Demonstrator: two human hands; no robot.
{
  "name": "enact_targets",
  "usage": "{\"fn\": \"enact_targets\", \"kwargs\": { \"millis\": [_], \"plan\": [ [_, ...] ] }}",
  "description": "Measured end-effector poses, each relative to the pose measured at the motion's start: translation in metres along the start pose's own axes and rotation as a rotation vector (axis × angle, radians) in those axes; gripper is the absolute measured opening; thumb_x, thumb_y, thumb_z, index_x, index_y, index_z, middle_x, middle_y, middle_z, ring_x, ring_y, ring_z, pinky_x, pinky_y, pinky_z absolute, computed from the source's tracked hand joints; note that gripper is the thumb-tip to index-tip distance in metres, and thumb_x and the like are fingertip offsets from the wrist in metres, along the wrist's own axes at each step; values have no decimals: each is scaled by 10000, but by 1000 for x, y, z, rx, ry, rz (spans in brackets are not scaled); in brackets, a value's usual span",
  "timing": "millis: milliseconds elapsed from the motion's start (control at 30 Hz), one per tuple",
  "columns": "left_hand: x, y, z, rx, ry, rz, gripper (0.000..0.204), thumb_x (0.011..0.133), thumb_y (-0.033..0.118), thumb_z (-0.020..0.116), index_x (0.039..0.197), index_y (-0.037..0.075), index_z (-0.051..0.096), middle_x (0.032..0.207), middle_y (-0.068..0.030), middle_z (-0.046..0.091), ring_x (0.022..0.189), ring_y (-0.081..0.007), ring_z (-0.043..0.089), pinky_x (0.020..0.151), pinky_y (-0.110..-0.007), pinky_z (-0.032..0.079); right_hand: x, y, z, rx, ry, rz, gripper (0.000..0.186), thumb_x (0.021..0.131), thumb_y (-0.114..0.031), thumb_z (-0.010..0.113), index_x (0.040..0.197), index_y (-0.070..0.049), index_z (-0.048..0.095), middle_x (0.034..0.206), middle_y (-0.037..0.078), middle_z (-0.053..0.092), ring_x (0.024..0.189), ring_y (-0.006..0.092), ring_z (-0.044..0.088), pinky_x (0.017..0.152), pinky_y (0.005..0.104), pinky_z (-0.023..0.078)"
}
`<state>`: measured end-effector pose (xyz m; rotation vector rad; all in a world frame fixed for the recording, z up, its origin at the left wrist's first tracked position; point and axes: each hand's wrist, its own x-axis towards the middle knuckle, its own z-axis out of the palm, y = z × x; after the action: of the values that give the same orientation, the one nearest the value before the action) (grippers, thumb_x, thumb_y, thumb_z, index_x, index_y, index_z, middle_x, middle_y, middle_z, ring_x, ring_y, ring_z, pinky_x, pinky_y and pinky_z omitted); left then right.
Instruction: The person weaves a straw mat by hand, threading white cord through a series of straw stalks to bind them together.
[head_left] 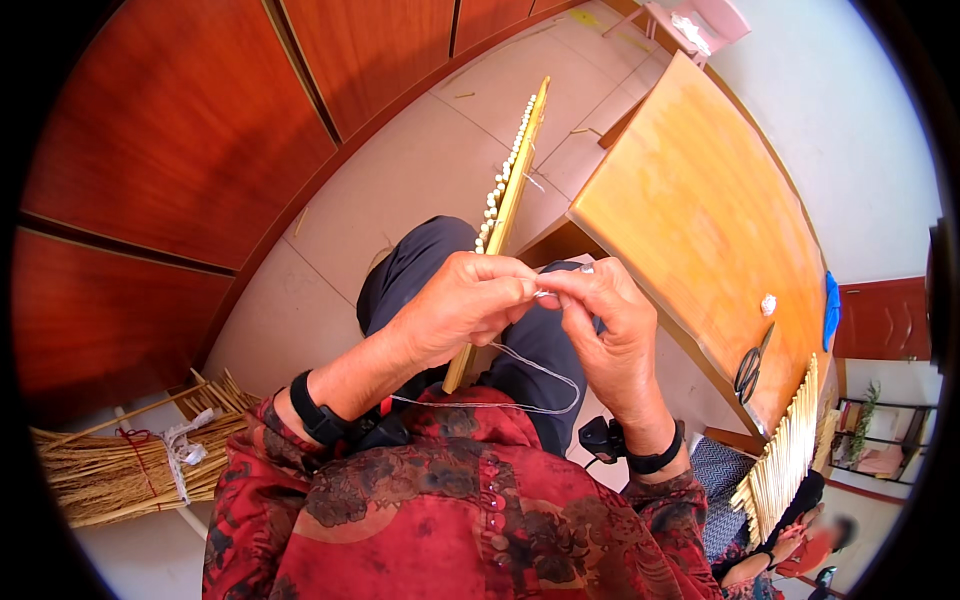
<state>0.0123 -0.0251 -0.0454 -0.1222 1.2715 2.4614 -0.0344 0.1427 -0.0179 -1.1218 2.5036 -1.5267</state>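
Observation:
My left hand (465, 310) and my right hand (608, 325) meet above my lap, thumbs and fingers pinched on a thin white string (545, 294). The exact spot where they grip it is partly hidden by the fingers. A loop of pale string (578, 392) hangs below my hands and runs back toward my left wrist. Under my hands a long yellow wooden strip (518, 190) extends from my lap away over the floor. Small white round pieces (492, 200) line its left edge, and short string ends stick out from its right side.
A wooden table (690, 190) stands at right, with black-handled scissors (748, 375) and a small white ball (768, 304) on it. Pale sticks joined in a row (780, 465) lean by its near corner. Tied straw stalks (100, 465) lie at left. Another person (790, 545) sits at lower right.

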Motion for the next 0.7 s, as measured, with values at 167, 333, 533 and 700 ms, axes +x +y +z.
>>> {"fn": "enact_targets", "kwargs": {
  "millis": [167, 333, 533, 700],
  "plan": [
    [-1, -1, -1, -57, -9, -12, 253, 870, 235, 535, 909, 4, 630, 587, 52, 412, 465, -12, 285, 405, -176, 204, -1, 0, 0, -75, -6, -20, 358, 695, 104, 585, 981, -108, 624, 723, 60, 536, 676, 194, 536, 582, 288, 443],
    [0, -3, 0, 22, 10, 6, 199, 862, 159, 546, 912, -13, 633, 580, 52, 413, 466, -11, 303, 407, -173, 215, 0, -1, 0, -94, -5, -48, 354, 697, 104, 584, 980, -106, 623, 719, 64, 529, 658, 194, 531, 570, 289, 439],
    [0, 2, 1, 151, 31, 11, 156, 857, 128, 554, 905, 8, 641, 572, 58, 422, 470, -6, 328, 409, -181, 227, 2, -7, -6, 171, -63, 206, 207, 780, 40, 568, 971, -31, 604, 759, 44, 548, 681, 123, 560, 588, 237, 446],
    [-1, 3, 1, 301, 37, 116, 139, 856, 121, 550, 858, 20, 645, 596, 51, 464, 500, -3, 375, 437, -177, 270, 5, -5, -13, 496, -159, 534, 114, 811, -49, 612, 910, 3, 592, 817, 25, 583, 677, 67, 569, 587, 194, 460]
  ]
}}
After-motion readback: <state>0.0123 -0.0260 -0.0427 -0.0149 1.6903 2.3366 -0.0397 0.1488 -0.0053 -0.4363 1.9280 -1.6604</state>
